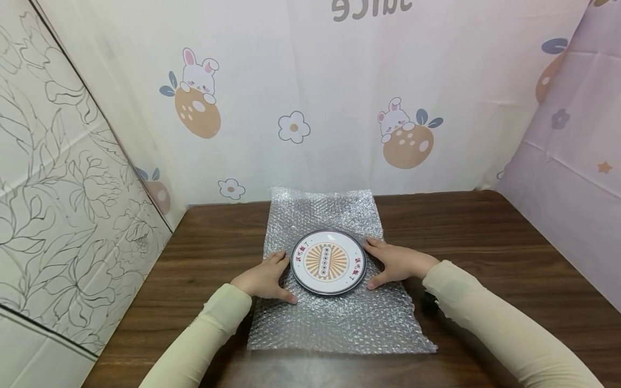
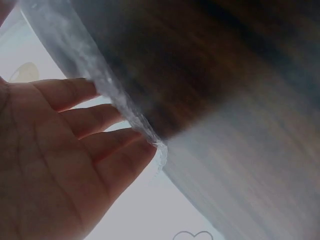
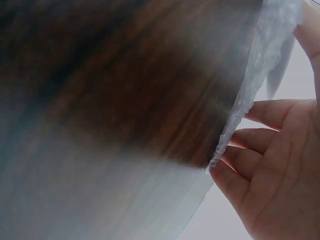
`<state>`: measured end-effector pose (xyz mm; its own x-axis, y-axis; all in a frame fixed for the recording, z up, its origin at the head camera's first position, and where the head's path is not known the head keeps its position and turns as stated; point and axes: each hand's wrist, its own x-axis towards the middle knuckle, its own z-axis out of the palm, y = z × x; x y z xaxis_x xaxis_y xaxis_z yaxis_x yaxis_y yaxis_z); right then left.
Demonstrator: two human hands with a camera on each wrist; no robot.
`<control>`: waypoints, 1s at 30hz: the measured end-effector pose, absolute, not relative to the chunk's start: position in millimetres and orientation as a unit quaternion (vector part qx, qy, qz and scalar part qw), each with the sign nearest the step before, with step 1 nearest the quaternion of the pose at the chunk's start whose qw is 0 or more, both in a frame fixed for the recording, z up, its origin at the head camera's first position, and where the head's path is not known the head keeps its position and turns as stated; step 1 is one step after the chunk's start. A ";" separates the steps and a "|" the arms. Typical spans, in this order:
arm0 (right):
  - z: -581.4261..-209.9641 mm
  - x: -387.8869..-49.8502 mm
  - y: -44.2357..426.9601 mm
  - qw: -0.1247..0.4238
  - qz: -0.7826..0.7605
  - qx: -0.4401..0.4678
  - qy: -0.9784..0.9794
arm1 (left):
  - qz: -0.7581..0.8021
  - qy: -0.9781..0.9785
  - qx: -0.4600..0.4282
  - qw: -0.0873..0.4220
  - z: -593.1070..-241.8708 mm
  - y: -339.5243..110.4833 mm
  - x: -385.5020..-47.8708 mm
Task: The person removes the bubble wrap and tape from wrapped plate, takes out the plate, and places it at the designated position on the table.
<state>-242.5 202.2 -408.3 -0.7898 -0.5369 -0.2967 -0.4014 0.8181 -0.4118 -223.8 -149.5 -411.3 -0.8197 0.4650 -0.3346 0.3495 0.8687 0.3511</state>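
Observation:
A round white plate (image 1: 310,237) with a dark blue rim, an orange sunburst and red characters lies on a sheet of bubble wrap (image 1: 335,328). To its left, my left hand (image 1: 264,277) rests on the wrap with thumb and fingers spread beside the rim. My right hand (image 1: 395,262) lies likewise at the plate's right side, fingertips close to the rim. In the left wrist view, the fingers (image 2: 107,120) touch the wrap's edge, and the right wrist view shows the other hand's fingers (image 3: 245,155) doing the same. Neither hand grips the plate.
The dark wooden table (image 1: 485,242) extends on both sides of the wrap. A printed curtain (image 1: 330,161) hangs along the table's back edge, and a floral panel (image 1: 87,178) stands at the left. A small black object (image 1: 429,303) sits under the right wrist.

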 end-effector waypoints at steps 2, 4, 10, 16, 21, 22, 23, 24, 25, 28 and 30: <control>-408.6 -242.5 202.7 0.201 -0.165 -0.253 0.932 | 0.137 0.944 0.217 0.209 -410.9 -149.1 -223.8; -408.4 -242.6 203.4 0.200 -0.170 -0.255 0.931 | 0.136 0.944 0.218 0.209 -410.6 -148.9 -223.9; -404.5 -245.1 206.4 0.211 -0.183 -0.254 0.926 | 0.134 0.945 0.215 0.208 -409.9 -148.6 -223.4; -397.2 -250.8 207.6 0.200 -0.210 -0.256 0.922 | 0.137 0.946 0.212 0.205 -409.8 -148.6 -223.1; -395.5 -255.6 205.7 0.140 -0.229 -0.263 0.927 | 0.139 0.946 0.212 0.204 -409.4 -148.2 -223.1; -395.6 -256.1 204.9 0.130 -0.234 -0.261 0.928 | 0.139 0.946 0.212 0.203 -409.4 -148.1 -223.1; -395.8 -256.7 204.1 0.120 -0.241 -0.259 0.928 | 0.139 0.946 0.212 0.203 -409.4 -148.1 -223.1; -396.3 -257.3 203.1 0.112 -0.248 -0.257 0.927 | 0.139 0.946 0.212 0.203 -409.6 -148.1 -223.1; -396.9 -257.6 202.1 0.105 -0.253 -0.254 0.928 | 0.139 0.946 0.212 0.203 -409.7 -148.1 -223.1; -399.1 -258.6 197.6 0.089 -0.274 -0.234 0.929 | 0.137 0.946 0.214 0.201 -410.4 -148.2 -223.1; -401.5 -259.4 194.2 0.078 -0.283 -0.223 0.930 | 0.137 0.946 0.216 0.201 -410.9 -148.4 -223.3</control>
<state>-259.4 194.2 -401.5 -0.8885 -0.4585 -0.0196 -0.3698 0.7405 -0.5612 -223.3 -148.4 -410.9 -0.8260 0.4631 -0.3213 0.3529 0.8694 0.3460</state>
